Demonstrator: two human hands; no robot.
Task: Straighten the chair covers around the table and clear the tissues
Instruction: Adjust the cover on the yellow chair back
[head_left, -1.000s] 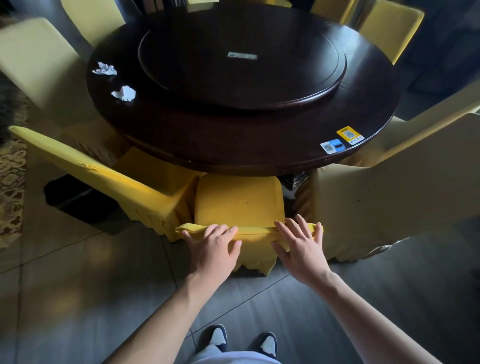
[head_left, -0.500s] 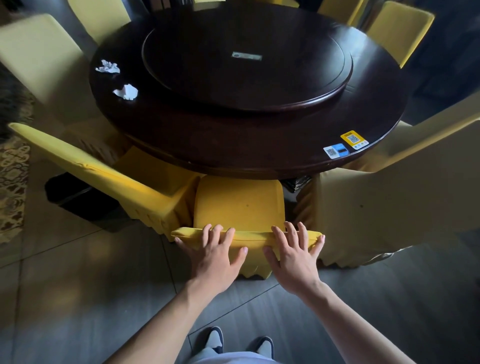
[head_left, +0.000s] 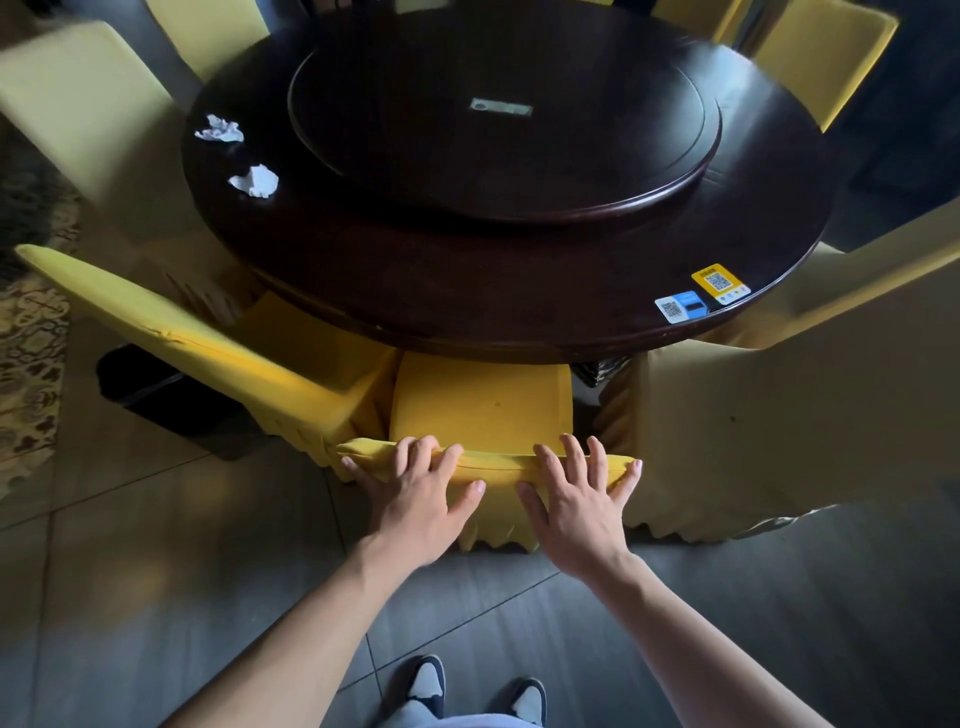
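Left hand (head_left: 421, 499) flat on top edge of near chair's yellow cover (head_left: 483, 410), fingers spread and draped over the backrest rim, thumb on the back face; grip wide, nothing pinched. Right hand (head_left: 582, 499) same, just beside it on the right half of the rim, fingers splayed, little finger at the cover's right corner. Narrow strip of bare rim between the two hands. Seat tucked under tabletop (head_left: 363, 260) edge, front of seat hidden below it. Left neighbour chair (head_left: 208, 353) angled, its cover touching the near chair's left corner. Right neighbour chair (head_left: 779, 405) close alongside, thin dark gap between. Two crumpled tissues on the tabletop's left side, well apart from both hands: near tissue (head_left: 254, 180) and far tissue (head_left: 219, 130), between the turntable (head_left: 504, 171) and the tabletop edge. Two QR stickers (head_left: 701, 293) at the right rim. Black bin (head_left: 156, 389) on the floor behind the left chair. Open tiled floor (head_left: 156, 597) around the shoes (head_left: 475, 688).
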